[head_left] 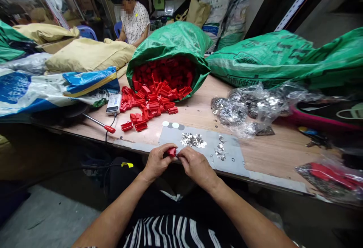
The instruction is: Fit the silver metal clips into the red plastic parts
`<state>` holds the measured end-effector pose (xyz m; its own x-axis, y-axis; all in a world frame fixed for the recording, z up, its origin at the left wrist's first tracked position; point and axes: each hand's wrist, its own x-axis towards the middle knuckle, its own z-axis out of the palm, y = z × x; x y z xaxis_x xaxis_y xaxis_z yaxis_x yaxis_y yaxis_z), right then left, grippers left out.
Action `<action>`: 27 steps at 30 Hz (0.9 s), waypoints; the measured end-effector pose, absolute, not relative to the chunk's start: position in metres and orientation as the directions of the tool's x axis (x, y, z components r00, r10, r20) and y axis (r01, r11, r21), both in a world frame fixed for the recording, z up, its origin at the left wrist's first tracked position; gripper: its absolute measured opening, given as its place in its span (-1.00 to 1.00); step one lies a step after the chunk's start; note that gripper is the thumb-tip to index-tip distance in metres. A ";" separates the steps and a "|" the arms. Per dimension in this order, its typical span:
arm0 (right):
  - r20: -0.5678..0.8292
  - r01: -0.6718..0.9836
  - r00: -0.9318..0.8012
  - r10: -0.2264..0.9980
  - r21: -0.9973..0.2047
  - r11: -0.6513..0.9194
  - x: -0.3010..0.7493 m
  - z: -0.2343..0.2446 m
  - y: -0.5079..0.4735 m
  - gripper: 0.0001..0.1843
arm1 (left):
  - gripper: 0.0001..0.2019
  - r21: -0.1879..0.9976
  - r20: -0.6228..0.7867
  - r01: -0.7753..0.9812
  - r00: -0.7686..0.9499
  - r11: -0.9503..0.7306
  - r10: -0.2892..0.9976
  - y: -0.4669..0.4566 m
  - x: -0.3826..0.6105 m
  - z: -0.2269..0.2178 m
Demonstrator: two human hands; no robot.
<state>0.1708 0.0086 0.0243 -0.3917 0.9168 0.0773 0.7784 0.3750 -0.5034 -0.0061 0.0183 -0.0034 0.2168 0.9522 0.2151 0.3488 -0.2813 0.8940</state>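
My left hand (157, 161) pinches a small red plastic part (171, 152) just below the table's front edge. My right hand (195, 166) is closed right beside it, fingertips touching the same part; what else it pinches is too small to see. Just beyond my hands, small piles of shiny metal pieces (193, 140) lie on a grey sheet (232, 161). Further back, a green sack (172, 44) lies on its side and spills many red parts (147, 102) onto the wooden table (272, 149).
Clear bags of metal pieces (249, 108) lie at the right, with more green sacks (283, 57) behind. A red-handled tool (99, 122) and a white device (114, 104) lie at the left by blue-white bags (42, 89). Another person (133, 17) sits at the back.
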 end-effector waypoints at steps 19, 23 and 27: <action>0.101 0.436 -0.448 0.888 -0.843 0.315 0.192 0.044 -0.015 -0.68 | -0.80 0.767 -0.150 -0.622 0.067 0.159 0.986 -0.021 0.008 0.031; 0.076 0.433 -0.505 0.860 -0.840 0.329 0.182 0.052 -0.022 -0.55 | -0.81 0.519 -0.266 -0.791 0.211 0.324 0.941 -0.026 0.013 0.037; 0.123 0.447 -0.502 0.856 -0.811 0.378 0.177 0.057 -0.022 -0.59 | -0.91 0.410 -0.349 -0.834 0.231 0.370 0.908 -0.031 0.016 0.042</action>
<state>0.1774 -0.0225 0.0569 -0.5022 0.8560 0.1226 0.4470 0.3784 -0.8105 0.0157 -0.0314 0.0420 0.2310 0.9081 -0.3492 -0.8337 0.3697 0.4101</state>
